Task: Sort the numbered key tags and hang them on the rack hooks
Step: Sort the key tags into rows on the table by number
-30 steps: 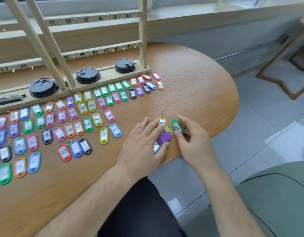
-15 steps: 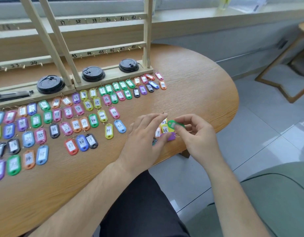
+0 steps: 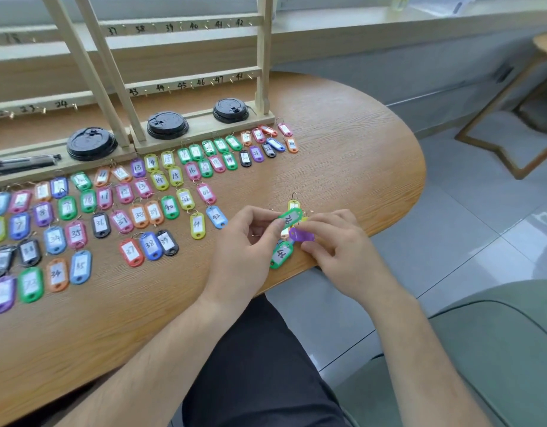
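Note:
I hold a green key tag (image 3: 289,217) just above the table's right front edge. My left hand (image 3: 247,248) pinches its left end between thumb and fingers. My right hand (image 3: 340,245) has curled fingers at the tag's right end, over a purple tag (image 3: 301,235). A green tag marked 46 (image 3: 281,255) and a yellow tag (image 3: 293,205) lie beside them in the same small pile. Many numbered tags (image 3: 136,211) lie in rows across the wooden table (image 3: 358,155). The wooden rack (image 3: 186,83) with numbered hooks stands at the back; no tag hangs on the hooks in view.
Three black cup lids (image 3: 167,124) sit on the rack's base, and a dark pen-like object (image 3: 22,163) lies at the far left. The table's rounded edge drops to a tiled floor (image 3: 450,241) on the right. A wooden stool frame (image 3: 497,143) stands beyond.
Both hands rested on the small pile a second ago. My right hand lifted the green tag out, and now my left hand has taken hold of its other end.

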